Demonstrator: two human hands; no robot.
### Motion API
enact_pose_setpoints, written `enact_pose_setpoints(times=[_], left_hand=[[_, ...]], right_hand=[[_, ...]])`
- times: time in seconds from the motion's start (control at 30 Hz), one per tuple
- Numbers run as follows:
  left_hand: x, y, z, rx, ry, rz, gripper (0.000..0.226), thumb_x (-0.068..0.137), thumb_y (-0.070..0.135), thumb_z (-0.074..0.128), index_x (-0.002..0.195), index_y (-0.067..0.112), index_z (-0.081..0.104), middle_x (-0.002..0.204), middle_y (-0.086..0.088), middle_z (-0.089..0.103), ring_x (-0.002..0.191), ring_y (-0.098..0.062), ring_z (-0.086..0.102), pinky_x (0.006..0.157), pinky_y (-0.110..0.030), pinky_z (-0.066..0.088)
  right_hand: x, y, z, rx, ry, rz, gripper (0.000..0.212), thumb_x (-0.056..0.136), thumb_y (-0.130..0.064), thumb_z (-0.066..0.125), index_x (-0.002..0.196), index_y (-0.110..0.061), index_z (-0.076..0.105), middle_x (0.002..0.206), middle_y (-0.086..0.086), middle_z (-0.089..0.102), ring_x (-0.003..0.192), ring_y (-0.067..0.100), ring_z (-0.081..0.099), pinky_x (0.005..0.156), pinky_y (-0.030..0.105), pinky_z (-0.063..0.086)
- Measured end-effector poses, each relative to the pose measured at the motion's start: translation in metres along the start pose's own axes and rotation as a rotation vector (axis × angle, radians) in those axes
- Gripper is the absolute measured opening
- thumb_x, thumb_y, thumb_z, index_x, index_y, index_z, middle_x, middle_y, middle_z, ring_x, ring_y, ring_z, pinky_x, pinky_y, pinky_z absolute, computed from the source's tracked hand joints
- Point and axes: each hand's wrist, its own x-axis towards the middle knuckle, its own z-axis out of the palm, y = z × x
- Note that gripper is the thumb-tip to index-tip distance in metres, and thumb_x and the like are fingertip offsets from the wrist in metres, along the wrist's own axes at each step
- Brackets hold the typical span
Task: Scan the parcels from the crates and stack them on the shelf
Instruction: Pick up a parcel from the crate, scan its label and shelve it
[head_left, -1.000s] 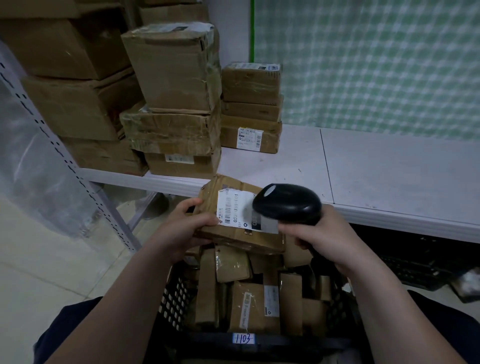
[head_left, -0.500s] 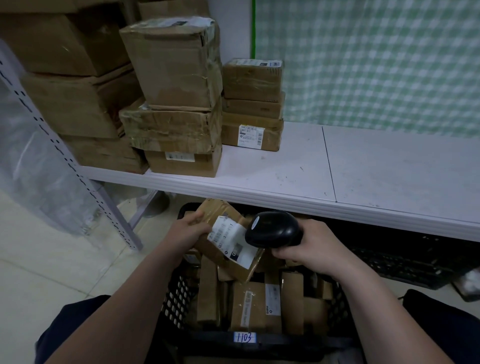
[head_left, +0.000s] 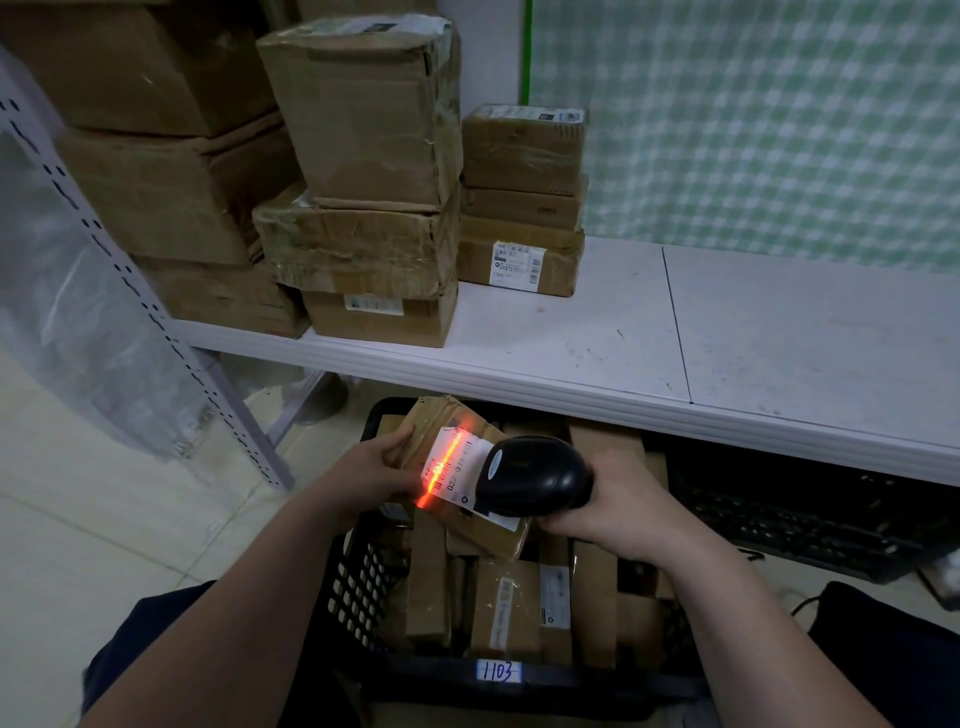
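My left hand (head_left: 374, 470) is gripping the parcel (head_left: 441, 415) above the crate's (head_left: 358, 587) far left corner, tilting its label (head_left: 467, 470) toward the scanner (head_left: 535, 475) my right hand (head_left: 628, 504) is clasping; I'm steadying both, laying the red beam (head_left: 441, 462) across the whole barcode.

A: Entry, scanner (head_left: 535, 475): handle?
B: Hidden inside the right hand (head_left: 618, 499).
A: Entry, parcel (head_left: 441, 415): label (head_left: 460, 462)?
B: Lower corner covered by scanner; print too small to read.
A: Top-left boxes (head_left: 135, 57)?
B: Cut off at the top edge.
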Motion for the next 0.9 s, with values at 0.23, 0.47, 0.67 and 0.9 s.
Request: enact_pose_setpoints(times=[0.23, 0.47, 0.67, 0.9], left_hand=[[0.009, -0.008, -0.005, -0.028, -0.022, -0.004, 0.094, 0.071, 0.006, 0.080, 0.150, 0.026, 0.032, 0.126, -0.013, 0.051, 0.106, -0.028, 0.059, 0.094, -0.045, 0.052], [0.010, -0.010, -0.007, -0.058, -0.029, -0.007, 0.123, 0.038, 0.037, 0.086, 0.149, 0.029, 0.034, 0.125, -0.012, 0.057, 0.106, -0.027, 0.062, 0.094, -0.045, 0.053], [0.011, -0.011, -0.006, -0.103, -0.029, -0.007, 0.092, 0.071, 0.003, 0.080, 0.148, 0.025, 0.035, 0.120, -0.013, 0.059, 0.104, -0.028, 0.062, 0.091, -0.042, 0.054], [0.005, -0.008, -0.005, -0.122, -0.006, -0.011, 0.117, 0.038, 0.030, 0.087, 0.145, 0.030, 0.039, 0.124, -0.014, 0.056, 0.106, -0.030, 0.062, 0.092, -0.044, 0.054]], right_hand=[[0.000, -0.003, 0.000, -0.073, -0.002, -0.017, 0.038, 0.067, -0.011, 0.080, 0.052, -0.030, 0.051, 0.050, -0.011, 0.052, 0.052, -0.007, 0.054, 0.048, 0.011, 0.036], [0.004, 0.000, -0.001, -0.173, -0.008, 0.009, 0.026, 0.066, -0.018, 0.075, 0.057, -0.027, 0.053, 0.065, -0.002, 0.059, 0.065, 0.016, 0.061, 0.059, 0.033, 0.049], [0.004, -0.001, -0.002, -0.146, -0.004, -0.003, 0.027, 0.064, -0.018, 0.076, 0.055, -0.026, 0.052, 0.062, -0.003, 0.057, 0.062, 0.014, 0.059, 0.056, 0.030, 0.045], [0.001, -0.002, -0.006, -0.109, 0.012, 0.005, 0.032, 0.064, -0.012, 0.075, 0.047, -0.026, 0.051, 0.057, -0.005, 0.053, 0.057, 0.012, 0.054, 0.054, 0.029, 0.041]])
